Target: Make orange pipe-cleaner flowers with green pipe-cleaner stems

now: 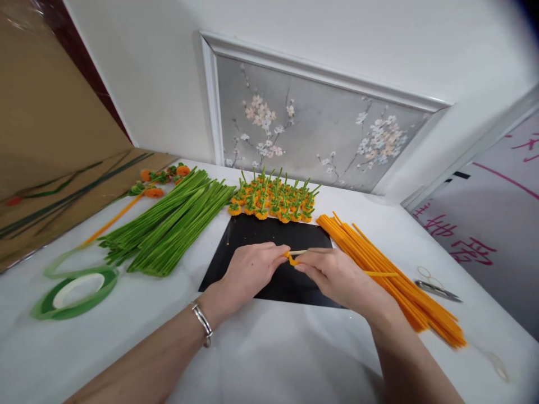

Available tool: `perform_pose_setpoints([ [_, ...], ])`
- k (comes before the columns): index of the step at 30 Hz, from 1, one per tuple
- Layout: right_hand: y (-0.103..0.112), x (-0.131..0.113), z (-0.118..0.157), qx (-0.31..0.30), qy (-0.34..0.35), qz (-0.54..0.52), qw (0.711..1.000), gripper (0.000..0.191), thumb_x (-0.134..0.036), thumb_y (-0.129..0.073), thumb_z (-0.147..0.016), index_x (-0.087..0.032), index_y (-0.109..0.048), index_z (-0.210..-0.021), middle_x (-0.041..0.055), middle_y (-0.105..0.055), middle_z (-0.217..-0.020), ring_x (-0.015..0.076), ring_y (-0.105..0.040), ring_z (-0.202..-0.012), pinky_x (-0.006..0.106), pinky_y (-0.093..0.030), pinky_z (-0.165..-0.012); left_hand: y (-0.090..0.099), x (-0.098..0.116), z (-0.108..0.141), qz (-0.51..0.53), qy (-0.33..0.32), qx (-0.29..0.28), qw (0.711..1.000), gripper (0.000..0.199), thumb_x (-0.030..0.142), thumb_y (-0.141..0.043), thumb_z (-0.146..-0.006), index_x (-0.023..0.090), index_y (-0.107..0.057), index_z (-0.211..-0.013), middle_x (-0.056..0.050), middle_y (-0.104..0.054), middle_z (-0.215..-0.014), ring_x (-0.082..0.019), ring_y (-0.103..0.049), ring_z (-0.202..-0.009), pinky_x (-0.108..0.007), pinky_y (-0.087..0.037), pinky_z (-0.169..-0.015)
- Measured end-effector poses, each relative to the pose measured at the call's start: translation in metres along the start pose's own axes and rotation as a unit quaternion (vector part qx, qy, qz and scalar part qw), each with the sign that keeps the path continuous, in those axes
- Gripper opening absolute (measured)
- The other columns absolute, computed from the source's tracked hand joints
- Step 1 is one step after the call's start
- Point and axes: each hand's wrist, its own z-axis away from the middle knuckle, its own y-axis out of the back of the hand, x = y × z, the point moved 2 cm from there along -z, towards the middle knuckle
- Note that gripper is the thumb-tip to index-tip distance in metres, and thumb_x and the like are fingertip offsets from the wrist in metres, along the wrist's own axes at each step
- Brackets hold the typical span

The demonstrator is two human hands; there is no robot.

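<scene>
Over a black mat (278, 289), my two hands meet at the tip of a thin pale stick (300, 252). An orange pipe cleaner (292, 261) bends around that tip. My left hand (255, 266), a silver bangle on its wrist, pinches the pipe cleaner at the stick's end. The fingers of my right hand (332, 272) are closed on the stick and on the pipe cleaner's other side. An orange length (381, 274) shows past my right hand; I cannot tell whether it belongs to the same piece.
Small orange flowers with green stems (273, 196) stand in rows behind the mat. Green pipe cleaners (172, 219) lie left, orange ones (391, 280) right. Green tape (76, 294) sits at the left, scissors (438, 290) at the right. Finished-looking flowers (154, 192) lie back left.
</scene>
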Motion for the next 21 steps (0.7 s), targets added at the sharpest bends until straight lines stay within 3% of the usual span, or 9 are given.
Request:
perform_pose_setpoints([
  [4, 0.002, 0.004, -0.003, 0.061, 0.003, -0.003, 0.998, 0.023, -0.025, -0.045, -0.096, -0.021, -0.067, -0.089, 0.0011, -0.063, -0.079, 0.0128, -0.059, -0.069, 0.024, -0.043, -0.065, 0.003, 0.005, -0.001, -0.018, -0.027, -0.018, 0.999, 0.020, 0.024, -0.051, -0.093, 0.022, -0.066, -0.105, 0.001, -0.067, -0.078, -0.015, -0.063, -0.071, -0.023, -0.041, -0.059],
  [12, 0.004, 0.016, -0.006, 0.170, -0.035, -0.052, 0.984, 0.016, -0.029, -0.058, -0.089, -0.021, -0.069, -0.081, 0.0011, -0.065, -0.077, 0.0136, -0.059, -0.069, 0.025, -0.045, -0.065, 0.001, 0.011, 0.001, -0.026, -0.055, -0.008, 0.998, 0.025, 0.038, -0.052, -0.092, 0.021, -0.069, -0.086, 0.002, -0.066, -0.074, -0.012, -0.060, -0.063, -0.024, -0.034, -0.053],
  [17, 0.004, 0.022, -0.007, 0.153, -0.065, -0.077, 0.983, 0.020, -0.034, -0.059, -0.087, -0.021, -0.068, -0.074, 0.0001, -0.064, -0.072, 0.0128, -0.056, -0.063, 0.025, -0.043, -0.060, 0.000, 0.013, 0.002, -0.012, -0.073, 0.023, 0.997, 0.025, 0.033, -0.052, -0.092, 0.020, -0.067, -0.078, 0.002, -0.064, -0.069, -0.011, -0.059, -0.061, -0.024, -0.034, -0.052],
  [21, 0.001, 0.030, -0.006, 0.104, -0.083, -0.114, 0.985, 0.028, -0.038, -0.055, -0.089, -0.020, -0.066, -0.069, -0.0021, -0.059, -0.064, 0.0109, -0.050, -0.057, 0.023, -0.039, -0.054, 0.000, 0.014, 0.002, -0.005, -0.100, 0.051, 0.994, 0.025, 0.032, -0.050, -0.093, 0.020, -0.068, -0.079, 0.002, -0.064, -0.067, -0.010, -0.058, -0.061, -0.023, -0.036, -0.054],
])
